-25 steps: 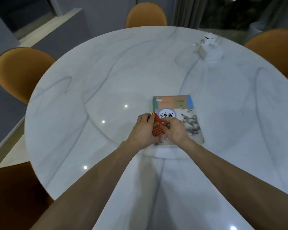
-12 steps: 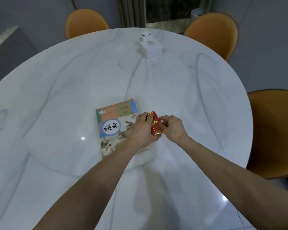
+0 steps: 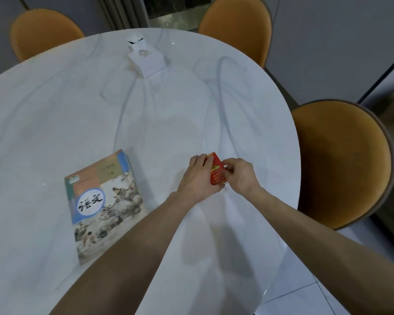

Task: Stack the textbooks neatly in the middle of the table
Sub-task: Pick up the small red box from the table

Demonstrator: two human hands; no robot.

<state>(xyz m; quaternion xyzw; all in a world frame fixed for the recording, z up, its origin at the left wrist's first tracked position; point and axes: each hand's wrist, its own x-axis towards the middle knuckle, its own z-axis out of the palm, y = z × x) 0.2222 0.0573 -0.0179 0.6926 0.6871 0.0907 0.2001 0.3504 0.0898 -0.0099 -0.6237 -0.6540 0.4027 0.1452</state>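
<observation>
A stack of textbooks (image 3: 105, 203) lies on the white marble table (image 3: 55, 121), its top cover showing a painted scene and a blue circle with characters. To its right, both my hands hold one small red packet (image 3: 217, 172) just above the tabletop. My left hand (image 3: 197, 176) grips the packet's left side and my right hand (image 3: 241, 175) pinches its right edge. The packet is apart from the books. My left forearm crosses the stack's near right corner.
A white tissue box (image 3: 146, 59) stands at the far side of the table. Orange chairs surround the round table: one far left (image 3: 43, 32), one far right (image 3: 236, 28), one at the right (image 3: 341, 162). The table's edge curves close on the right.
Both hands have carried the red packet rightward, off the books and toward the table's right edge. The view has swung right, so the stack now sits at the left.
</observation>
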